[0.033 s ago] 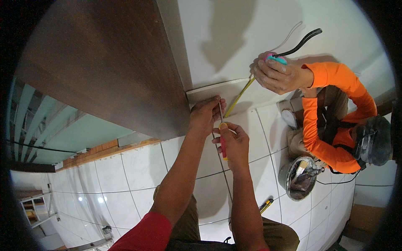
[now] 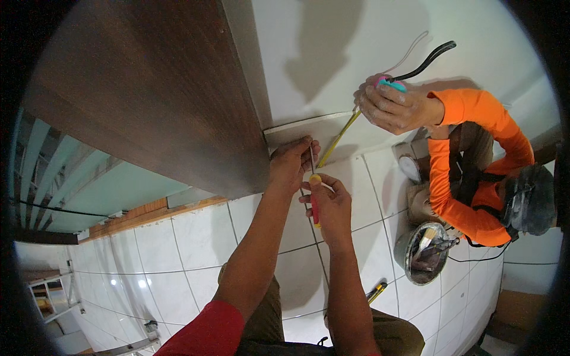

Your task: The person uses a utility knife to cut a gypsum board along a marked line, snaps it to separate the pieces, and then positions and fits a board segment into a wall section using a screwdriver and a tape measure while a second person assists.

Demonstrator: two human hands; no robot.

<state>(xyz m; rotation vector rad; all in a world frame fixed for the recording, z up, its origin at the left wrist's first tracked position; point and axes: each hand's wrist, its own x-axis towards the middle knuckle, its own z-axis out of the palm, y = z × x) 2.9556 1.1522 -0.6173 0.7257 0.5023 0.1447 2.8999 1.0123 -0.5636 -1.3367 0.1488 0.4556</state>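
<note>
My right hand (image 2: 333, 207) grips the red and yellow handle of a screwdriver (image 2: 315, 215), the fingers wrapped round it. From there its thin metal shaft runs up to my left hand (image 2: 290, 166), whose fingers are curled closed about the tip end, low by the wall beside the dark wood panel. What the tip meets is hidden by those fingers. Just right of my left hand, a yellow tape measure blade (image 2: 339, 137) slants down to the floor. Its pink and teal case (image 2: 392, 84) is in the hand of a co-worker (image 2: 386, 110).
The dark wood panel (image 2: 154, 89) stands at the left, close to my left hand. A co-worker in orange sleeves (image 2: 445, 190) crouches at the right. On the tiled floor (image 2: 208, 243) are a bucket (image 2: 404, 243) holding a brush (image 2: 425, 238) and a black and yellow utility knife (image 2: 376, 291).
The screwdriver handle and my right hand have shifted very slightly to the left. Everything else looks the same.
</note>
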